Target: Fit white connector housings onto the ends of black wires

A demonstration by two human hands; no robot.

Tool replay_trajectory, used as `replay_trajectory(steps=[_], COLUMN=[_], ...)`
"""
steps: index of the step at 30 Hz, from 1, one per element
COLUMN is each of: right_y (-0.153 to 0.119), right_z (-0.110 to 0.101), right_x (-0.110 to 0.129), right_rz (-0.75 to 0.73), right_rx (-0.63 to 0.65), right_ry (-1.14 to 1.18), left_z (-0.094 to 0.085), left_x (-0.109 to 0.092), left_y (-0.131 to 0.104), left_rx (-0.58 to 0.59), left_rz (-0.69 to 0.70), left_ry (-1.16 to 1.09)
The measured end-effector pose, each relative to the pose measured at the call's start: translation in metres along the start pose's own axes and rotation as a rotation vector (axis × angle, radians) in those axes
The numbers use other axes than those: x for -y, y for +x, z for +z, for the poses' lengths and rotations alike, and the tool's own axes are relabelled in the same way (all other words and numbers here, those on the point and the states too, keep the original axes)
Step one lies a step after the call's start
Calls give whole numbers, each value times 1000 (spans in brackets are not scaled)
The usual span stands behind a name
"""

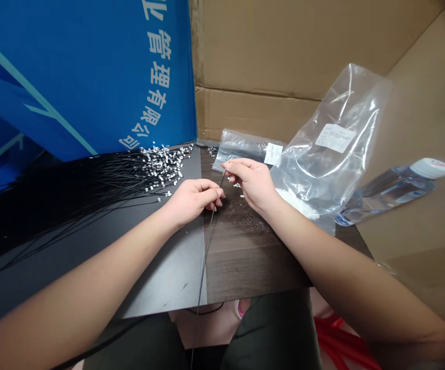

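Currently, head view: two bare hands meet above a tabletop, working along a single thin black wire [206,251].
Right hand: the right hand [255,182] pinches the wire's upper end, thumb and forefinger closed; whether its curled fingers hide a small piece is impossible to tell.
Left hand: the left hand [193,200] nips the same wire just below, thumb against forefinger, other fingers loosely bent.
Wire: it runs down between the forearms past the table edge, the paired grip probably steadying its slim tip.
Wire pile: black wires [118,174] lie heaped at left, white connectors [161,162] bunched toward the hands, likely to keep the ends aligned.
Bags: a large clear plastic bag [307,154] holds white bits [297,203] near the right hand, perhaps for easy reach; a smaller labelled bag [241,144] lies behind.
Surface: dark wood-grain tabletop [238,267] beside a smooth gray panel [168,277].
Room: blue lettered board [91,61], cardboard walls [261,46], water bottle [395,185] at right.
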State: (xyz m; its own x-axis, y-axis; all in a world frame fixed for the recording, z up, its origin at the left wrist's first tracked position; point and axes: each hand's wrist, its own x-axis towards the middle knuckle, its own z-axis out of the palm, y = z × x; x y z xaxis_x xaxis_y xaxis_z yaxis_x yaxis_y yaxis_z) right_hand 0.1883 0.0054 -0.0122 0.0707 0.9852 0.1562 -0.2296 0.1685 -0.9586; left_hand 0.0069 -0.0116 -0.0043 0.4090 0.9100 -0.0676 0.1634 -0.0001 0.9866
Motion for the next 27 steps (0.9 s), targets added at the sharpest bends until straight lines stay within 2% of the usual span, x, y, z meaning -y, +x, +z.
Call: replay_trajectory(steps=[27], right_y=[-1], right_z=[2], right_x=[-2], right_rz=[23], right_rx=[-11], right_ry=[70], left_z=[0], left_x=[-2], left_y=[-3], left_rx=[-26], left_rz=[-5], left_ry=[-61])
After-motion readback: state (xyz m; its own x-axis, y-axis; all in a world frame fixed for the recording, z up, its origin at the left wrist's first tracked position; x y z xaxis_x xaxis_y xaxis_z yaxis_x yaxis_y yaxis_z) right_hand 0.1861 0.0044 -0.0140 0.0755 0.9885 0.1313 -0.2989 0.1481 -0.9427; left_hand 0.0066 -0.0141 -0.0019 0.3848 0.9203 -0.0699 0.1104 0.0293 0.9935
